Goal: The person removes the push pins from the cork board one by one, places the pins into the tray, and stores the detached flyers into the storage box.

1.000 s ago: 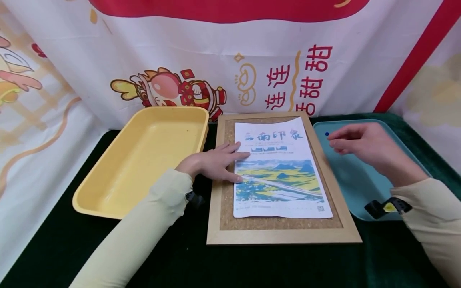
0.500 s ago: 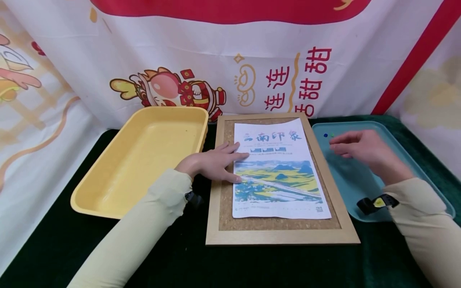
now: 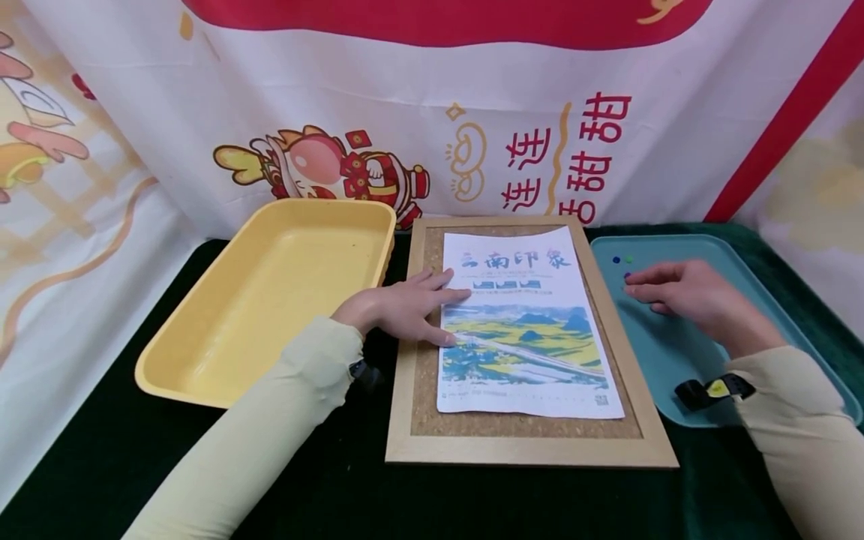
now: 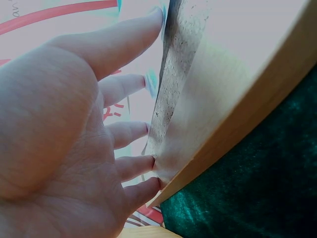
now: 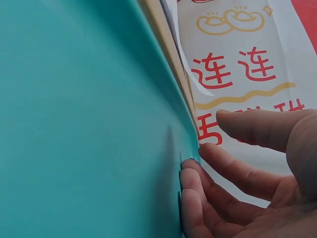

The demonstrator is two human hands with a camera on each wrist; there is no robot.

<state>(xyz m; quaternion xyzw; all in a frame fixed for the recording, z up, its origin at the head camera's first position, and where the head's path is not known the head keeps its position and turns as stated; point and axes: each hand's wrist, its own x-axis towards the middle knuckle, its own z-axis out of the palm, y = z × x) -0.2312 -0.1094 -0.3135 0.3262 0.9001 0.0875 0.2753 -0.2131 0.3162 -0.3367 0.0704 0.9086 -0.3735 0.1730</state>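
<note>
My left hand (image 3: 408,306) rests with spread fingers on the left edge of a printed paper poster (image 3: 520,262). The poster lies on a cork board (image 3: 425,390) with a pale wooden frame. In the left wrist view, thumb (image 4: 124,39) and fingertips reach the paper's edge. My right hand (image 3: 695,300) is low over a teal tray (image 3: 668,360), fingers bent beside small round pieces: a blue one (image 3: 616,260), a green one (image 3: 629,259) and a purple one (image 3: 627,276) at the fingertips. The right wrist view shows thumb (image 5: 237,124) and index fingertip apart.
A yellow plastic tub (image 3: 297,262) stands to the left of the board. Dark green cloth (image 3: 324,487) covers the table. Behind hangs a white printed curtain (image 3: 378,82) with red lettering. Each wrist wears a small black camera (image 3: 695,394).
My right hand has drawn back slightly toward me over the tray, and the green and purple pieces have come into sight. The left hand stays in place on the poster.
</note>
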